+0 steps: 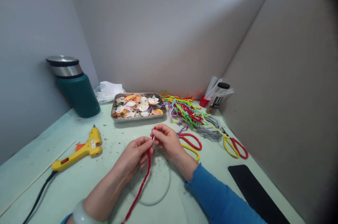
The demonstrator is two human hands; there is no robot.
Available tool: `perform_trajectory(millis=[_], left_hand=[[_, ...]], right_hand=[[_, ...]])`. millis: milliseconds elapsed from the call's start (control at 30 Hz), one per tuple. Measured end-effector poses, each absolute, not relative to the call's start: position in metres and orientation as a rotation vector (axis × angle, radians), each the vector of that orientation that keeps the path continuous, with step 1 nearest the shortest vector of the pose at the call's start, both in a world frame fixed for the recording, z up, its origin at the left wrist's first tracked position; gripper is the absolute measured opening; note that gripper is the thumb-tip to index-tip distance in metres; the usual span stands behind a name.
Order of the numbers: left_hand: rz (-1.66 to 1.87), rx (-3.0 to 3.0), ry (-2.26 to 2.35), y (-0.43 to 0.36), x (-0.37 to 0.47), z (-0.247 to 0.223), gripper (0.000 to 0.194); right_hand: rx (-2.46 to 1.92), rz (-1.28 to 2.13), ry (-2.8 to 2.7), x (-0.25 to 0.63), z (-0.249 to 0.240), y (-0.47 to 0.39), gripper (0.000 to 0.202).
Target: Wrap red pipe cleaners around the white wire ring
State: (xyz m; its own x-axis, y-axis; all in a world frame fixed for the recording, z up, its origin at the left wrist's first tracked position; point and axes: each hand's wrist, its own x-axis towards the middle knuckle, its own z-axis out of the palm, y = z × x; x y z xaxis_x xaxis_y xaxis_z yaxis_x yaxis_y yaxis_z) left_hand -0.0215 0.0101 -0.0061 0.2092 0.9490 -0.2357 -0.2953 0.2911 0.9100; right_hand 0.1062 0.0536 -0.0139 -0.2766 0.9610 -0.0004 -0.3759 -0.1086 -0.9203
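Note:
A strand of red yarn (145, 178) runs from my fingertips down toward the lower edge of the view. My left hand (137, 152) pinches it between thumb and fingers. Just above and to the right, my right hand (167, 141) is closed on its top end, a short tip of which pokes up past the fingers. The two hands touch or nearly touch. Beneath them a thin whitish hoop (169, 181) lies on the table, partly hidden by my left hand and wrist. Whether the yarn is attached to the hoop, I cannot tell.
A metal tray (132, 120) of seashells stands behind my hands. Coloured yarn (187, 109), coiled grey wire (211, 129) and two pairs of scissors (194, 139) lie right. A yellow glue gun (84, 150), thin stick (39, 178) and teal bottle (79, 94) occupy the left; a black slab (253, 189), the right.

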Motion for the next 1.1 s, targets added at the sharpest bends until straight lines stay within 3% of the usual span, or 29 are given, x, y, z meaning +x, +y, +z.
perform_trajectory(millis=[1100], left_hand=[[1.096,0.866,1.037,0.0113,-0.0253,-0.0044,0.022]], right_hand=[[-0.927,1.457,-1.197,0.1115,-0.0126,0.0585,0.019]])
